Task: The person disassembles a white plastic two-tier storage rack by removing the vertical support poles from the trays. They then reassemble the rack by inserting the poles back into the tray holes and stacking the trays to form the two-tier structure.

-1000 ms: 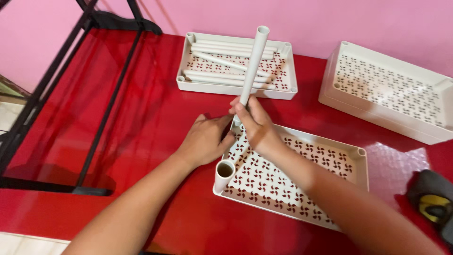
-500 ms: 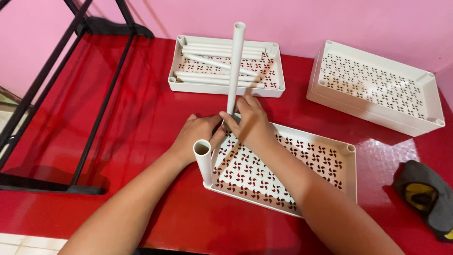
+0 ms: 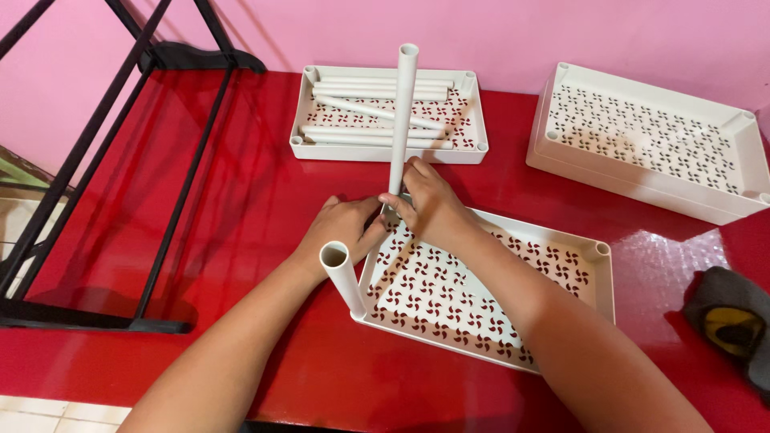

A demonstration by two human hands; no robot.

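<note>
Gripping the upright white tube (image 3: 403,112) at the near tray's (image 3: 561,321) far-left corner, my right hand (image 3: 429,204) and left hand (image 3: 345,232) hide its base; left fingers' grip unclear.

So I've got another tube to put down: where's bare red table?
Bare red table lies between the black metal frame and the near white perforated tray. Crowded around both hands at the upright white tube.

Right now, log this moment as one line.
right hand: grips upright tube | left hand: steadies tray corner | second tube: standing in near corner
</note>
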